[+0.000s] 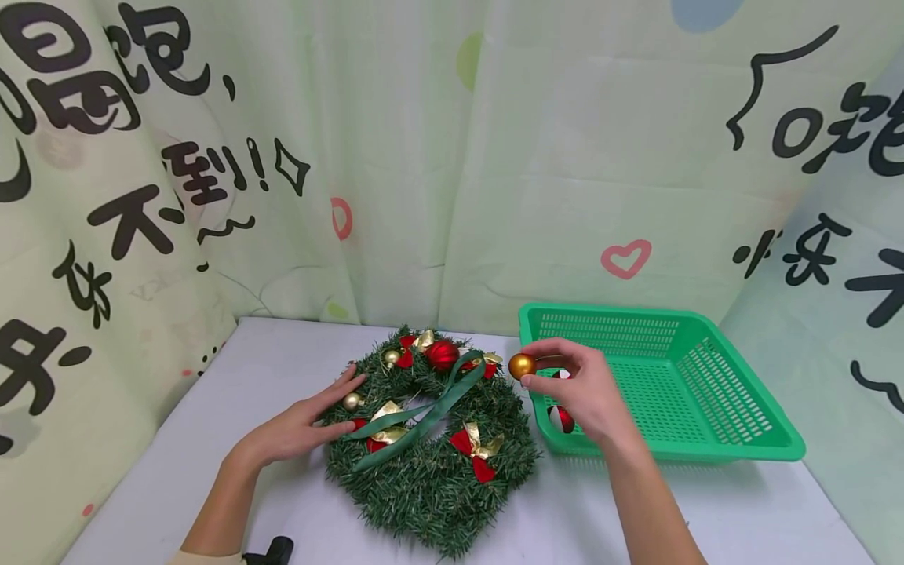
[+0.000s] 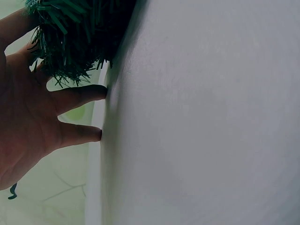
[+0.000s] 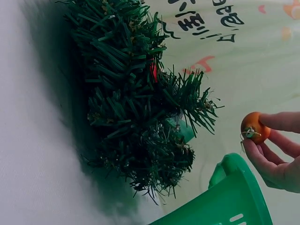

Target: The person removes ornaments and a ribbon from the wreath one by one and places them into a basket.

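A green wreath (image 1: 431, 486) lies on the white table, dressed with red and gold bows (image 1: 477, 451), a green ribbon (image 1: 438, 408), a red ball (image 1: 442, 355) and small gold balls. On its left side rests my left hand (image 1: 300, 424), fingers spread; in the left wrist view two fingertips (image 2: 96, 92) reach down to the tabletop. Between thumb and fingers my right hand (image 1: 582, 388) pinches a gold Christmas ball (image 1: 522, 366), held above the basket's left rim, beside the wreath. The right wrist view shows the ball's metal cap and a thin hanging loop (image 3: 248, 133).
A green plastic basket (image 1: 734, 451) stands at the right, with red and white balls (image 1: 561, 419) in its left end, partly behind my right hand. A printed curtain (image 1: 395, 157) hangs behind the table (image 1: 282, 345). A black object (image 1: 271, 552) shows at my left wrist.
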A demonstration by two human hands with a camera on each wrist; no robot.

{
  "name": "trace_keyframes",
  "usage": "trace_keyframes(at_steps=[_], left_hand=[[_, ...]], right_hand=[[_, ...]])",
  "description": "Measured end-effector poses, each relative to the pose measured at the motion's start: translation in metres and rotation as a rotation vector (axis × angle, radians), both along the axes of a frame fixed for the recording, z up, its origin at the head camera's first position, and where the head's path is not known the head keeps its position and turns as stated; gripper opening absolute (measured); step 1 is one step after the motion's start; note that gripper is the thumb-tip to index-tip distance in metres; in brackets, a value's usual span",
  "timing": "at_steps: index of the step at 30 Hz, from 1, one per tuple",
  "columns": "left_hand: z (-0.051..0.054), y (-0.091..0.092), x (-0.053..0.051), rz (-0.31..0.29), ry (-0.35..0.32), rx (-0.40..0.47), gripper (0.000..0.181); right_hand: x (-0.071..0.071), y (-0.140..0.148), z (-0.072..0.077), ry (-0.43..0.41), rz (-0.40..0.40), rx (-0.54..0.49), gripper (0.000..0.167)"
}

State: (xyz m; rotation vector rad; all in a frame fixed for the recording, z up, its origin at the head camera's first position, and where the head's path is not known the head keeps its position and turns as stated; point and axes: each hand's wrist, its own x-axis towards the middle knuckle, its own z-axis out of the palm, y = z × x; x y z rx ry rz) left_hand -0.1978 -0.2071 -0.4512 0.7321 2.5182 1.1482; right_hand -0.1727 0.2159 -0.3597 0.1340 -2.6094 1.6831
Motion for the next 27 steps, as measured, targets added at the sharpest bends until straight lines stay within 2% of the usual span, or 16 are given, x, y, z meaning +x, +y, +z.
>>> trace_keyframes(at_steps=[9,27], left_hand=[[-0.002,-0.001,-0.001,-0.003,0.011,0.003,0.073],[0.0,0.0,0.001,0.001,0.015,0.0,0.074]], right_hand=[[-0.003,0.013,0.002,-0.004,-0.033,0.008,0.037],[-0.009,0.035,-0.001,-0.038,-0.096,0.052,0.039]])
